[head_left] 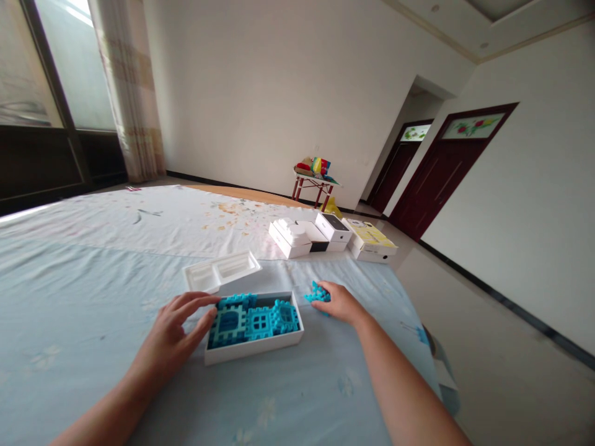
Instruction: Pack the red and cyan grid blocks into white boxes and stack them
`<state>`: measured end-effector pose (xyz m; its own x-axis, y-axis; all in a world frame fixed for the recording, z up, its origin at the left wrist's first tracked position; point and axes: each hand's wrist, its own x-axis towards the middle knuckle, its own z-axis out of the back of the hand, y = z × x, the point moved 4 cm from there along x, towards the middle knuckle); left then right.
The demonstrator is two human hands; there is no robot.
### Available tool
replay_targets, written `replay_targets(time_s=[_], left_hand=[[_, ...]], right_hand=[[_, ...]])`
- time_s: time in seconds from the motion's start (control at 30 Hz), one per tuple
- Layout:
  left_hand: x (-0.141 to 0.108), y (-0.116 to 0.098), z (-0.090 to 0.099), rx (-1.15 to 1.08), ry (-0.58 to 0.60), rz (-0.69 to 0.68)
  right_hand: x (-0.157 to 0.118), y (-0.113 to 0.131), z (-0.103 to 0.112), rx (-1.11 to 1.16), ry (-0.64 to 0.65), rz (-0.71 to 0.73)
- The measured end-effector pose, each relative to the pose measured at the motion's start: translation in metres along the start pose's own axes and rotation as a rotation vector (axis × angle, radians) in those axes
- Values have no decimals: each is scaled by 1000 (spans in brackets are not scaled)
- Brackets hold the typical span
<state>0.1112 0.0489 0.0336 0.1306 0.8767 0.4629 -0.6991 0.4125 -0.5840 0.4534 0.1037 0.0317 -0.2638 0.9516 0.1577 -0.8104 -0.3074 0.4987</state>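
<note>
A white box point(255, 352) holds several blue plastic building blocks point(259, 323) with notched edges and window-like openings. My left hand point(179, 319) is at the box's left end, thumb and fingers apart, with the fingertips at the rim and the blocks' upper left corner. Right of the box, my right hand point(341, 302) has its thumb and fingers closed on a small cluster of blue blocks point(317, 292), just above or on the cloth; which of the two I cannot tell.
Behind the box lies a white plastic tray point(223, 271). Farther back are an open white box point(290, 238), a smaller white box point(333, 228) and a yellow-topped box point(369, 238). A blue cloth point(116, 297) covers the table, whose edge curves away at right.
</note>
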Motion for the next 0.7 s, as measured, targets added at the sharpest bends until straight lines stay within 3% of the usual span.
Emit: replay_targets(time_s=[0.47,0.7], left_hand=[[-1,2,-1,-19,21,13],[-1,4,-2,-34,47,28]], right_hand=[[-3,-12,0,73,-23,-44],[1,-16,0,17,-20,57]])
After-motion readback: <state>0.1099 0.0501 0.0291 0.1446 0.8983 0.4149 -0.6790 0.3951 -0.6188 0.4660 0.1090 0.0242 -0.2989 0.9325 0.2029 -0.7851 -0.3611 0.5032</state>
